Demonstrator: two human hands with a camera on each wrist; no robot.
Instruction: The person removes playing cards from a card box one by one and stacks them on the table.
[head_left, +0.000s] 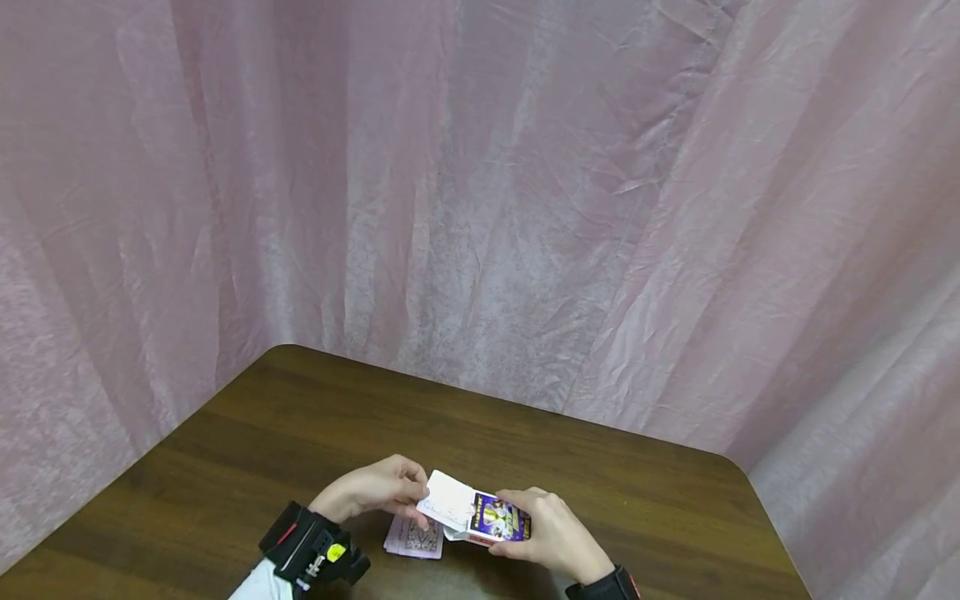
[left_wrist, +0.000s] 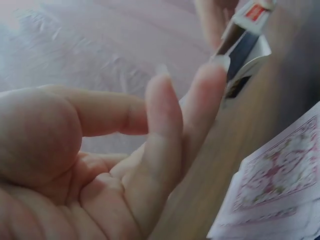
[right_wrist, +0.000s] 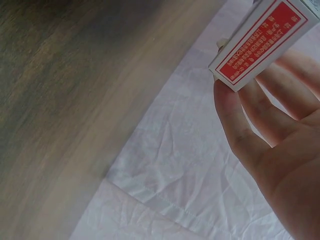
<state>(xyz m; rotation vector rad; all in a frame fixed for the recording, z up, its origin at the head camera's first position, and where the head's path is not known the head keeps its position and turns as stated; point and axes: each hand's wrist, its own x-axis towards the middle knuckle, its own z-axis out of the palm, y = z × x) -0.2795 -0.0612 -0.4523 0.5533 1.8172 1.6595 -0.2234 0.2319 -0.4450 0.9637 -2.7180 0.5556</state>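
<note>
My right hand grips a small purple-and-white playing card box by its right end, fingers along the far side and thumb at the near side. The right wrist view shows a red printed panel on the box's narrow side. A mostly white card sticks out from the box's open left end. My left hand pinches this card at its left edge; the fingers hide most of it in the left wrist view. Below that hand lies a loose pile of patterned playing cards on the table.
The brown wooden table has rounded far corners. Behind it hangs a pink curtain. Black straps with devices sit on both wrists, the left one bulkier in the head view.
</note>
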